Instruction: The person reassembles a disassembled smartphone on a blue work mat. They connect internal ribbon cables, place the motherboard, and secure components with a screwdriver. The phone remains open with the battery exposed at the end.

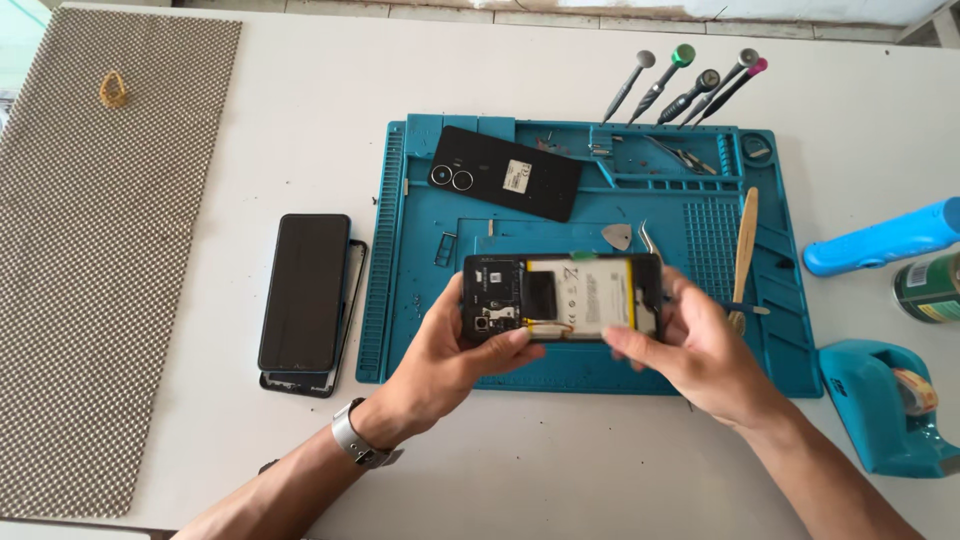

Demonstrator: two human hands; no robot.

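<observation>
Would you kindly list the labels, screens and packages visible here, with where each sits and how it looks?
Opened phone: held in the left hand and right hand, white battery label with dark print.
Back cover: black, on the blue mat, small white rectangular sticker.
Dark phone screen: left of the mat, black, unlit.
Can: right edge, green label with yellow band.

A blue repair mat (420,300) lies on the white table (300,120). On it rest a black back cover (505,172), a triangular pick (620,237) and a wooden spudger (744,250). 5 screwdrivers (685,85) fan out beyond its far edge. To the left sit a dark phone (305,290) and a grey mesh mat (90,250); to the right, a tape dispenser (885,405).
</observation>
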